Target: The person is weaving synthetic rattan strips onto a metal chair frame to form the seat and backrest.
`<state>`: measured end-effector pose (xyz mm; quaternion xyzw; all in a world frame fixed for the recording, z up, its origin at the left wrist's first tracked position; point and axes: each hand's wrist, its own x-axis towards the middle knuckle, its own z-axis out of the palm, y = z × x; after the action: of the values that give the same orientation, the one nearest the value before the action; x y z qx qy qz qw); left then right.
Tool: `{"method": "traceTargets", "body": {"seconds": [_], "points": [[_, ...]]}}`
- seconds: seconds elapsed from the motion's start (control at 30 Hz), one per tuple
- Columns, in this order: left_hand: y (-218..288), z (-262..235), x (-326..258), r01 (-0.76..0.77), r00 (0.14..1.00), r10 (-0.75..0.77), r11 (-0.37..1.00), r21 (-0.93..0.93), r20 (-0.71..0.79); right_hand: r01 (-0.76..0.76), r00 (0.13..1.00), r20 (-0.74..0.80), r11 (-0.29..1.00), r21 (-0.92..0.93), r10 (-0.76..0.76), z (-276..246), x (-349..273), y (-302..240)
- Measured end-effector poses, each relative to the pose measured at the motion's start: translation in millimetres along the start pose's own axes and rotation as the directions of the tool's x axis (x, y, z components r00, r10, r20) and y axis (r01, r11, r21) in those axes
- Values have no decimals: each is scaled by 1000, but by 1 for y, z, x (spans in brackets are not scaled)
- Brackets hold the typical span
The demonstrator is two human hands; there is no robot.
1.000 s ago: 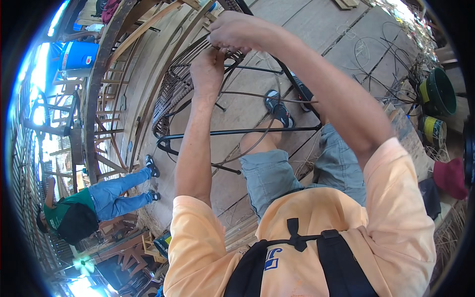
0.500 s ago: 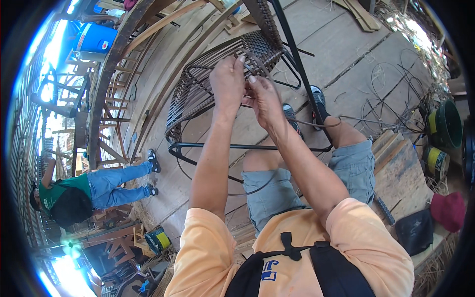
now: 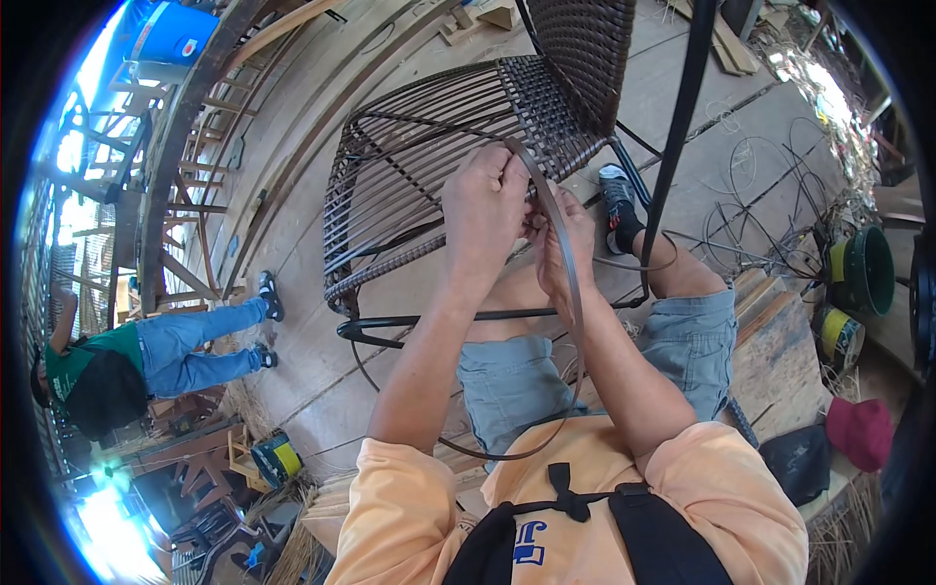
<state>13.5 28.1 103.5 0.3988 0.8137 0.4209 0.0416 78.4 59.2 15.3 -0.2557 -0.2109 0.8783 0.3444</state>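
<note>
A metal-framed chair (image 3: pixel 534 102) stands before me, with dark brown strips woven tightly by its backrest. Across the rest of its seat (image 3: pixel 409 180) the strips run parallel with gaps between them. My left hand (image 3: pixel 485 207) is closed in a pinch at the seat's near side, gripping a flat brown weaving strip (image 3: pixel 577 302). Just right of it, my right hand (image 3: pixel 567 242) is closed on the strip too; its fingertips are partly hidden. The strip arches over my right hand and loops down past my forearm toward my lap.
Loose strips (image 3: pixel 746 219) lie tangled on the floor at right, by green buckets (image 3: pixel 863 268). A wooden board (image 3: pixel 780 341) is beside my leg, near a maroon hat (image 3: pixel 860 434). Long curved timbers (image 3: pixel 292 180) lie at left, where another person (image 3: pixel 146 361) stands.
The chair appears larger and turned, with more of its backrest in view. Both hands have shifted right and slightly down, and the strip's loop now hangs across my right forearm.
</note>
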Motion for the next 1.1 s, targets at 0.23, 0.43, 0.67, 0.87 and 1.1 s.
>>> {"method": "traceTargets", "body": {"seconds": [0.23, 0.43, 0.67, 0.87, 1.1], "points": [[0, -12, -5, -75, 975, 85, 996, 54, -203, 40, 999, 14, 991, -129, -39, -10, -11, 1], [-22, -32, -14, -116, 975, 150, 974, 195, -167, 100, 995, 20, 986, -137, -98, -17, -16, 5], [-15, -64, -32, -174, 968, 68, 874, 454, 241, 59, 998, 24, 997, -56, -58, -16, -19, 4], [-5, -69, -10, -159, 817, -247, 772, 615, 522, -18, 998, 56, 997, 77, 14, -6, -24, -2], [-18, -82, -32, -178, 920, 8, 899, 400, 391, -24, 996, 92, 999, 43, 19, -6, -20, -5]]}}
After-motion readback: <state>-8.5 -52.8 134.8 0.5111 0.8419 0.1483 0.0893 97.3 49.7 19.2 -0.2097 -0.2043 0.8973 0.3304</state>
